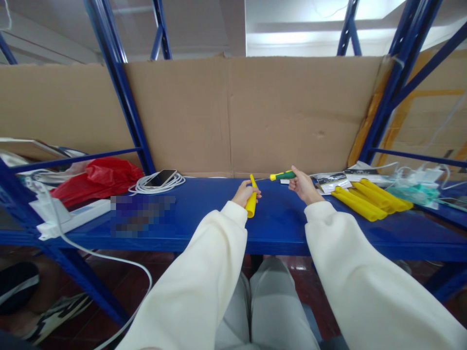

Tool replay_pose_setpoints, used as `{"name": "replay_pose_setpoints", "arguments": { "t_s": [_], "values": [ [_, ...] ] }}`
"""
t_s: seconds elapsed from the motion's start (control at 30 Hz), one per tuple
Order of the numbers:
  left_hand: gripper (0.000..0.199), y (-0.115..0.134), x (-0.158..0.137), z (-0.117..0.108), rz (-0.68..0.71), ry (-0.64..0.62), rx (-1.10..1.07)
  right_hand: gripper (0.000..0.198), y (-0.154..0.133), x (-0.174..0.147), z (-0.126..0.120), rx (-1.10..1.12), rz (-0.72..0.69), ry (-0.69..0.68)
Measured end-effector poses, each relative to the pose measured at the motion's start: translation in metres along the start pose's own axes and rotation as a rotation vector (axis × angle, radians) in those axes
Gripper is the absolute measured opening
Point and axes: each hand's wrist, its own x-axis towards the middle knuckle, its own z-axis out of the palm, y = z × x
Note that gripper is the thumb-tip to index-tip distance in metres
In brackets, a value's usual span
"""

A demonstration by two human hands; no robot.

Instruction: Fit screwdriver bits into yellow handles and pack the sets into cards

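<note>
My left hand (242, 194) is closed around a yellow plastic piece (251, 206), long and tapering, held upright above the blue shelf top (211, 204). My right hand (302, 186) grips the green and yellow handle of a screwdriver (282, 175). Its thin shaft points left, towards the upper part of the yellow piece; whether the tip touches it I cannot tell. To the right of my right hand, several similar yellow pieces (359, 204) lie side by side on the shelf.
At left are a phone (160, 178) on a coiled white cable (178, 181), a red plastic bag (105, 177) and a white power strip (87, 210). A cardboard panel (182, 116) stands behind. Packets (332, 182) and a greenish bag (412, 191) lie at right. Blue posts (127, 97) frame the shelf.
</note>
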Motion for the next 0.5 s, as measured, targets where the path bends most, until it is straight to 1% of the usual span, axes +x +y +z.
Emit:
{"name": "replay_pose_setpoints", "arguments": {
  "t_s": [0.1, 0.27, 0.33, 0.43, 0.5],
  "values": [
    [0.050, -0.0007, 0.0017, -0.0006, 0.000, 0.000, 0.001, 0.044, 0.0011, -0.0002, -0.0020, -0.014, -0.025, -0.050],
    [0.052, 0.0001, 0.0022, -0.0010, -0.006, -0.003, 0.006, 0.028, -0.0022, -0.0037, 0.0004, 0.042, -0.058, -0.068],
    [0.052, 0.0006, 0.0017, -0.0008, -0.008, -0.004, 0.008, 0.026, -0.0031, -0.0051, 0.0013, 0.052, -0.057, -0.094],
    [0.051, 0.0010, 0.0006, -0.0004, -0.005, 0.004, 0.002, 0.029, -0.0025, -0.0050, 0.0011, 0.036, -0.058, -0.105],
    [0.051, 0.0012, -0.0003, -0.0001, -0.004, 0.005, 0.000, 0.035, -0.0012, -0.0030, 0.0006, 0.009, -0.064, -0.054]
  ]
}}
